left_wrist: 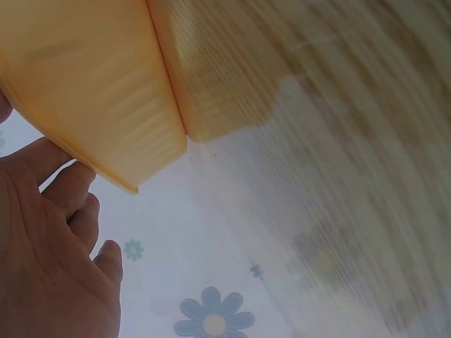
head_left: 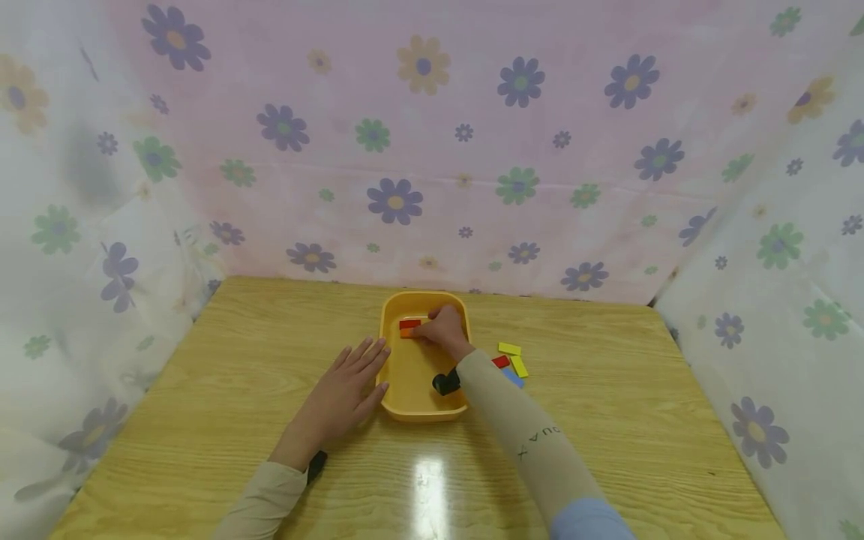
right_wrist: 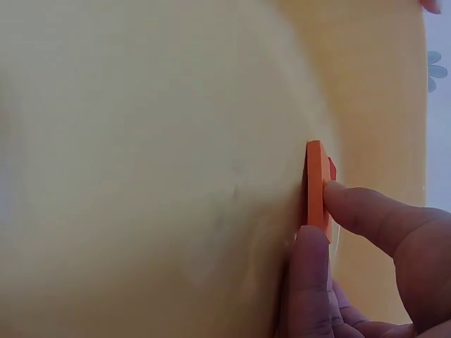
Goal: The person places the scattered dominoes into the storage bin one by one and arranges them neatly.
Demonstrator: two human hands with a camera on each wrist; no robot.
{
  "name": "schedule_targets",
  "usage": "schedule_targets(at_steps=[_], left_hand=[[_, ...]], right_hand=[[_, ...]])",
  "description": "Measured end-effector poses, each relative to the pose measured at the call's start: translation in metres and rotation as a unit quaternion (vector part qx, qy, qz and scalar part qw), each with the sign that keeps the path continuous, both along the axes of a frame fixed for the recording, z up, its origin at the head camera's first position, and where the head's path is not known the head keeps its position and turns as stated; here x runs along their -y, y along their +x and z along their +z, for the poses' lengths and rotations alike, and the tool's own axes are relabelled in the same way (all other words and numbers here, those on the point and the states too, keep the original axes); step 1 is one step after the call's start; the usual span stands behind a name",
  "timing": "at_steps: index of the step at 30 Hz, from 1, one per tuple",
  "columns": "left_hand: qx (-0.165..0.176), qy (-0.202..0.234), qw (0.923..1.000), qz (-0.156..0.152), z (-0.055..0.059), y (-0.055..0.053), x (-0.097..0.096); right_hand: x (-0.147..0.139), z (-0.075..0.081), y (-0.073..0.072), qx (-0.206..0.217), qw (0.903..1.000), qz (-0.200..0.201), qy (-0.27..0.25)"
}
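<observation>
A yellow plastic tray (head_left: pixel 421 394) stands on the wooden table. Inside it, my right hand (head_left: pixel 442 328) pinches an orange block (right_wrist: pixel 317 186) between thumb and fingers. Just behind that piece in the head view lies a red block (head_left: pixel 409 324), of which the right wrist view shows only a sliver. My left hand (head_left: pixel 340 396) has its fingers extended, and their tips touch the tray's left rim. In the left wrist view the fingers of this hand (left_wrist: pixel 60 239) lie along the tray's outer wall (left_wrist: pixel 106 105).
Right of the tray lie two yellow blocks (head_left: pixel 509 349), a red block (head_left: pixel 500 361) and a blue block (head_left: pixel 513 377), the last two partly hidden by my right sleeve. Flowered cloth (head_left: pixel 432 150) hangs behind the table (head_left: pixel 607 420) and at both sides.
</observation>
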State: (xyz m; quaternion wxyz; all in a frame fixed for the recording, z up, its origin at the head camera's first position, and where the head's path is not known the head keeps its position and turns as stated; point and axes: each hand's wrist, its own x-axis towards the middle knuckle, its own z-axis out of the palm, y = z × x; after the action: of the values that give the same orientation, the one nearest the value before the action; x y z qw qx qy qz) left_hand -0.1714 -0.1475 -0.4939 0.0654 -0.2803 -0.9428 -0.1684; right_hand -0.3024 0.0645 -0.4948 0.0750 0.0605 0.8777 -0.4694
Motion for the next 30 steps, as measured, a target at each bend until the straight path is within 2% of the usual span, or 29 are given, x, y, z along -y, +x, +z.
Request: schedule_targets(at_steps=[6, 16, 30], left_hand=[[-0.005, 0.001, 1.0, 0.0, 0.0001, -0.0001, 0.0002], [0.0, 0.005, 1.0, 0.002, -0.002, -0.0007, 0.0002], [-0.006, 0.013, 0.9999, 0.003, -0.0006, 0.0013, -0.0003]], right_hand=[[0.0029, -0.0013, 0.0006, -0.004, 0.9998, 0.004, 0.021], [0.0051, -0.0021, 0.0027, -0.004, 0.9998, 0.001, 0.02], [0.0049, -0.0053, -0.0019, -0.04, 0.9985, 0.012, 0.034]])
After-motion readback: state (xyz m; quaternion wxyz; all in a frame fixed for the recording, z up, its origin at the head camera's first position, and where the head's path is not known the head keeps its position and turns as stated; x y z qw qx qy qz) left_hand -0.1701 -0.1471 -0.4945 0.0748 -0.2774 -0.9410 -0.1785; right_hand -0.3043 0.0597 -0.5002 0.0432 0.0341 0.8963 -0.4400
